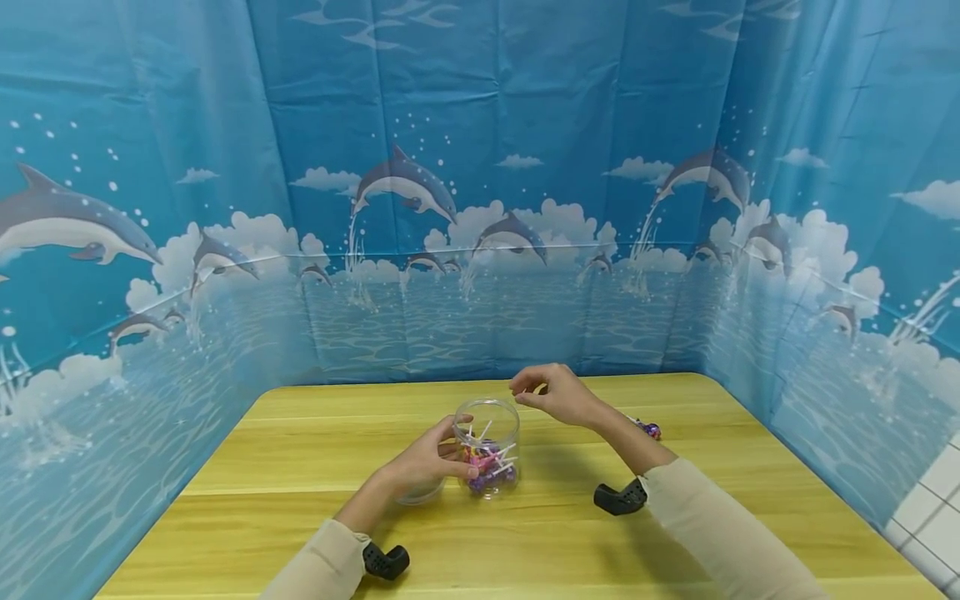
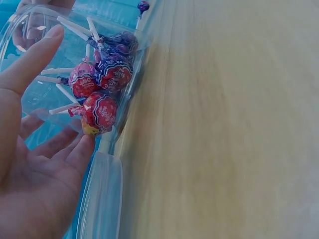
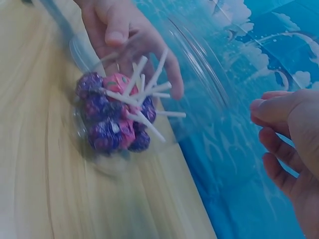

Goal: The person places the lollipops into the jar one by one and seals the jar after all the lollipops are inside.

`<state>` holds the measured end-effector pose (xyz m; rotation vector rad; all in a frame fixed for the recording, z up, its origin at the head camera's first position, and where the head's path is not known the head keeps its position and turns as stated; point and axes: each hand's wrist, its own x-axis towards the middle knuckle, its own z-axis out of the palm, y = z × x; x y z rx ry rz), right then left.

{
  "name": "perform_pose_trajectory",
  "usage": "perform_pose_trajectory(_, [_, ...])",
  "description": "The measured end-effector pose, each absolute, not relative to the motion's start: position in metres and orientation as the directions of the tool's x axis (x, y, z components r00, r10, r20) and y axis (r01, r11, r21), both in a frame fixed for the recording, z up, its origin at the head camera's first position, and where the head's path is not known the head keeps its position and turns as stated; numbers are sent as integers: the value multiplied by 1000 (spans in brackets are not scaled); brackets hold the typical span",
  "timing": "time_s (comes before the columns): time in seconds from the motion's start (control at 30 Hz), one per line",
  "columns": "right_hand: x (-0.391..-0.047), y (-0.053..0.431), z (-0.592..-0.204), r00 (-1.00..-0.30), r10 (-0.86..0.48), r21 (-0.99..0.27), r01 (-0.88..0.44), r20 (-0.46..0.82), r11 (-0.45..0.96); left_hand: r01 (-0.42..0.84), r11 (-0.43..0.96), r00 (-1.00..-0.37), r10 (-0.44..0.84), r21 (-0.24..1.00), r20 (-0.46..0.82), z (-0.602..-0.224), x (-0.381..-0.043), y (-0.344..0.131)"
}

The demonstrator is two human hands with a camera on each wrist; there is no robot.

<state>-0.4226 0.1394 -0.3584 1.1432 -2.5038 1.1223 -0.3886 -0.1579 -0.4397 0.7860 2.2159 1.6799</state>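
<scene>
My left hand [image 1: 427, 458] grips a clear plastic jar [image 1: 487, 417] upright on the wooden table, thumb on one side and fingers round the other. Inside lie several lollipops [image 2: 99, 112] in purple, red and pink wrappers, their white sticks pointing different ways. To the right of the rim and a little above it, my right hand [image 1: 558, 396] hovers with loosely bent fingers. In the right wrist view, its thumb [image 3: 269, 110] lies close to the index finger, and nothing shows between them. The jar's mouth has no cover on it.
A clear round lid [image 1: 420, 493] lies on the table [image 1: 510, 558] beneath my left wrist. Beyond my right forearm are loose purple-wrapped lollipops [image 1: 648, 429]. A blue dolphin-print curtain [image 1: 480, 317] hangs along the table's back and sides.
</scene>
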Motion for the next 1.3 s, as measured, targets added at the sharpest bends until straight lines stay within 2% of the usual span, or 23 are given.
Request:
perform_pose_trajectory(0.37, [-434,179,-360,-755,-486,-562,-654,441,506,276,205,-825,552,939,122,-440,-388,-158])
perform_pose_trajectory(0.73, [-454,229,-386,-819,-360,-521,-566,447,639,264,209,-830,546,941,111,-439,-386,-158])
perform_pose_trajectory(0.9, [-458,247,-395,-847,-305,-546,-519,436,658,264,209,-832,543,942,113,-439,-387,-157])
perform_pose_trajectory(1.3, [-459,264,-407,-885,-266,-583,-454,382,673,272,209,-827,551,939,117,-440,-390,-158])
